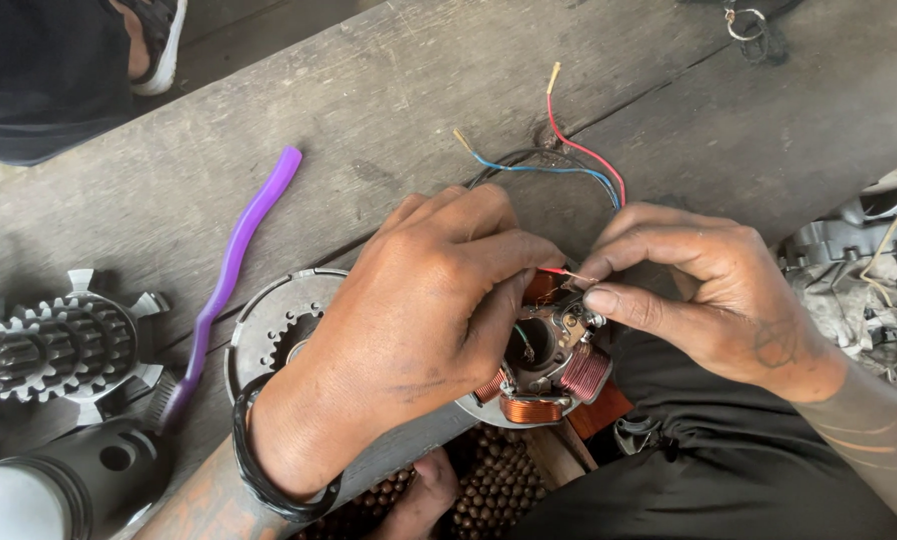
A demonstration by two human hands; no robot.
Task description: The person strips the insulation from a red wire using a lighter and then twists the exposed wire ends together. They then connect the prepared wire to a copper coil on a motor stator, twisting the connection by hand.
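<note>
A round stator plate (544, 375) with several copper coils lies at the near edge of a grey wooden bench (389, 110). My left hand (409, 320) covers its left side and grips it, fingertips at the top of the plate. My right hand (709, 290) pinches a thin red wire end (557, 271) between thumb and forefinger just above the plate. Red (584, 150), blue (539, 168) and black wires loop from the plate across the bench behind my hands.
A purple toothbrush (231, 270) lies left of my hands. A ring-shaped toothed metal plate (269, 325) sits under my left wrist. Gears (64, 345) and a dark cylinder (79, 480) are at far left. An engine part with rags (859, 280) is at right.
</note>
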